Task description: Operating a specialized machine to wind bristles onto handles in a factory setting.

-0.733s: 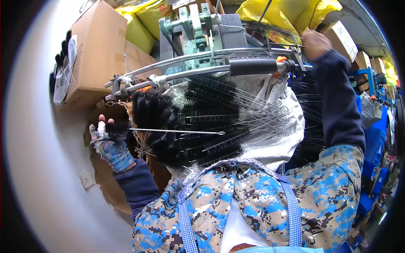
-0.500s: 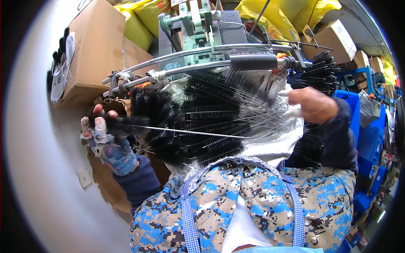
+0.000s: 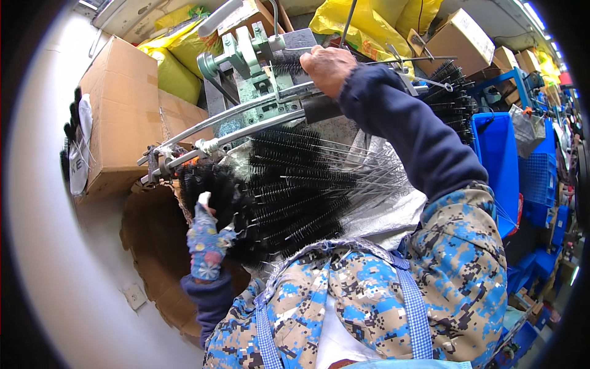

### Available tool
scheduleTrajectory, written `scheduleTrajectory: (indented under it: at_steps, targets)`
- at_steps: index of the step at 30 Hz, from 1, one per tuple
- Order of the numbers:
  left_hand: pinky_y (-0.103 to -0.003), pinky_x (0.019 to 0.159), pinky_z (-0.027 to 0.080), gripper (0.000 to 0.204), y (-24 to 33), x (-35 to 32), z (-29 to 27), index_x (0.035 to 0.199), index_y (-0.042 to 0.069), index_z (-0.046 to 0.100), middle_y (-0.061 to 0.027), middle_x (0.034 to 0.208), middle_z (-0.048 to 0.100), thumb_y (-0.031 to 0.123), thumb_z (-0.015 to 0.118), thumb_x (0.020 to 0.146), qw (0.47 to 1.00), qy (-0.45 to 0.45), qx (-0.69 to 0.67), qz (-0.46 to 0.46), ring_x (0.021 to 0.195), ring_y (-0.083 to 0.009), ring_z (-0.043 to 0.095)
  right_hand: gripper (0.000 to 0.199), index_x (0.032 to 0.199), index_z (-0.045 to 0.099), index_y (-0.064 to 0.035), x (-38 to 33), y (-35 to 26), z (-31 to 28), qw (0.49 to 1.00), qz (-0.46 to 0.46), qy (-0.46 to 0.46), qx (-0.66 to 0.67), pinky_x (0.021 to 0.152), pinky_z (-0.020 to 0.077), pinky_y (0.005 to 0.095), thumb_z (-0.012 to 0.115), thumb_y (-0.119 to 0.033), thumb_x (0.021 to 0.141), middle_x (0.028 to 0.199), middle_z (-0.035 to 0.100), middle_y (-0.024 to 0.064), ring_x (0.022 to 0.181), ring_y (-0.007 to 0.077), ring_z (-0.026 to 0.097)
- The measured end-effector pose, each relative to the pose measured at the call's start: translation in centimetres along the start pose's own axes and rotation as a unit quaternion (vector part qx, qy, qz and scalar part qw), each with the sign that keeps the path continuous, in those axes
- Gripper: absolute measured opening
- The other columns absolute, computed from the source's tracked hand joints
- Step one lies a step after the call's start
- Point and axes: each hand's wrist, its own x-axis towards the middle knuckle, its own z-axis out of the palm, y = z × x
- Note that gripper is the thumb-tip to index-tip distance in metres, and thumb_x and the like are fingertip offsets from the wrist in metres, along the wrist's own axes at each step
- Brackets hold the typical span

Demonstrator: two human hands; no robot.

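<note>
My right hand (image 3: 330, 69) reaches up to the green machine (image 3: 249, 67), its fingers closed round a black twisted-wire brush (image 3: 287, 65) whose bristles stick out to the left of the fist. At the lower left my left hand (image 3: 209, 243), in a patterned fingerless glove with a white-wrapped fingertip, lies against a dark clump of bristles (image 3: 215, 184). Its thumb stands apart from the upstretched finger; the other fingers are partly hidden. Between the hands a pile of black wire brushes (image 3: 292, 184) rests before me, bare wire stems fanning right over a white sheet (image 3: 393, 215).
Curved metal rails (image 3: 246, 132) cross in front of the machine. A large cardboard box (image 3: 120, 104) stands left, with a round brown carton (image 3: 153, 258) below it. More brushes (image 3: 452, 98) and a blue bin (image 3: 495, 160) are right. Yellow sacks (image 3: 362, 27) lie behind.
My right hand has moved from the stems at the right up to the machine and now grips a brush there. My left hand has come down and inward beside the bristles; the view has shifted.
</note>
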Motion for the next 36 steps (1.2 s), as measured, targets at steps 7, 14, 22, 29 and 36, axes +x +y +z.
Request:
scheduleTrajectory:
  at_steps: [7,14,22,29,36]
  targets:
    - [-0.032,0.061,0.046,0.070,-1.4,1.2,1.6,0.125,0.016,0.042,-0.0089,0.084,0.056,0.003,0.064,0.060,0.995,0.006,-0.024,0.092,0.067,-0.0227,0.054,0.021,0.098,0.057,-0.0007,2.2,0.4,1.9,0.997,0.047,-0.059,-0.017,0.078,0.0479,0.0381,0.048,-0.006,0.080,0.101,0.057,0.0202,0.094,0.0321,0.059]
    - [-0.033,0.060,0.045,0.060,0.0,1.1,2.9,0.115,0.010,0.049,-0.0085,0.078,0.054,0.004,0.068,0.058,0.984,0.082,-0.009,0.158,0.064,-0.0245,0.053,0.020,0.097,0.057,-0.0006,1.3,1.1,1.8,0.999,0.037,-0.031,-0.013,0.077,0.0479,0.0381,0.047,-0.005,0.080,0.100,0.056,0.0206,0.092,0.0320,0.059]
    - [-0.027,0.057,0.043,0.025,1.1,0.7,0.8,0.098,0.004,0.055,-0.0041,0.080,0.054,0.007,0.059,0.074,0.961,0.145,0.000,0.237,0.063,-0.0183,0.052,0.019,0.095,0.057,-0.0008,1.5,1.4,2.4,1.000,0.019,-0.019,0.014,0.077,0.0471,0.0390,0.045,-0.006,0.081,0.099,0.056,0.0202,0.092,0.0338,0.058]
    - [-0.027,0.060,0.043,0.021,4.7,0.1,-5.6,0.090,0.005,0.053,-0.0074,0.078,0.054,0.006,0.059,0.069,0.905,0.267,-0.081,0.322,0.065,-0.0179,0.053,0.020,0.095,0.060,-0.0091,4.8,2.8,4.8,0.996,0.000,0.077,-0.049,0.079,0.0426,0.0427,0.047,-0.008,0.080,0.100,0.057,0.0139,0.098,0.0281,0.055]
    - [-0.028,0.058,0.038,0.029,8.9,-3.1,-13.7,0.106,0.011,0.042,-0.0178,0.089,0.051,0.006,0.052,0.079,0.676,0.609,-0.194,0.366,0.066,-0.0214,0.045,0.023,0.097,0.056,-0.0022,2.3,5.0,5.0,0.983,0.072,0.144,-0.083,0.082,0.0415,0.0427,0.051,-0.009,0.075,0.096,0.053,0.0171,0.097,0.0318,0.053]
